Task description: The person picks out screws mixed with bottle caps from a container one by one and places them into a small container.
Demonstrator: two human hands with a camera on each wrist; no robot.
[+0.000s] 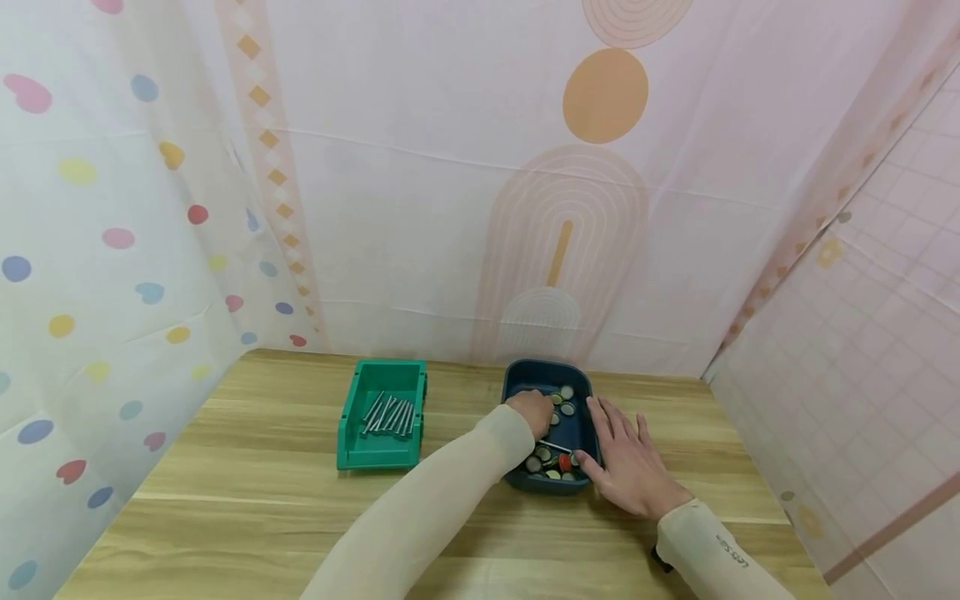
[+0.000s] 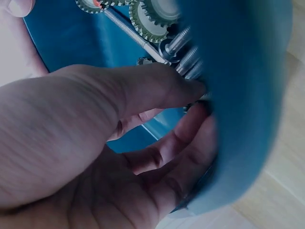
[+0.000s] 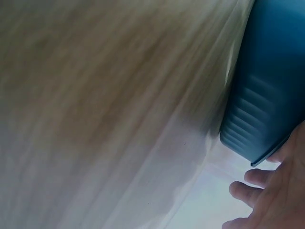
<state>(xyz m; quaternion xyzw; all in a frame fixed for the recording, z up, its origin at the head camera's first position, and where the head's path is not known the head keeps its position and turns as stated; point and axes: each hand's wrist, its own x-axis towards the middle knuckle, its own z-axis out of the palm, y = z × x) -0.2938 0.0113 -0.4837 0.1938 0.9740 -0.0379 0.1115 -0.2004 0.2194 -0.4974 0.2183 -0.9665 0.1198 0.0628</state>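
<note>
A dark blue bin point(image 1: 573, 429) holds bottle caps point(image 1: 567, 409) and a few long metal bolts. My left hand point(image 1: 531, 410) reaches down into its left side. In the left wrist view, the thumb and curled fingers pinch at the threaded bolts point(image 2: 189, 61) near the bin wall, whose edge hides part of the fingertips. One more bolt point(image 2: 133, 33) lies slantwise beside the caps. My right hand point(image 1: 630, 462) rests along the bin's right rim with fingers spread, thumb over the near corner. The right wrist view shows its fingers point(image 3: 259, 177) against the bin's outside.
To the left on the wooden table point(image 1: 247, 500) stands a green bin point(image 1: 382, 458) with several long bolts point(image 1: 387, 417) lying together in it. Patterned curtains point(image 1: 405, 208) hang behind the table and at both sides.
</note>
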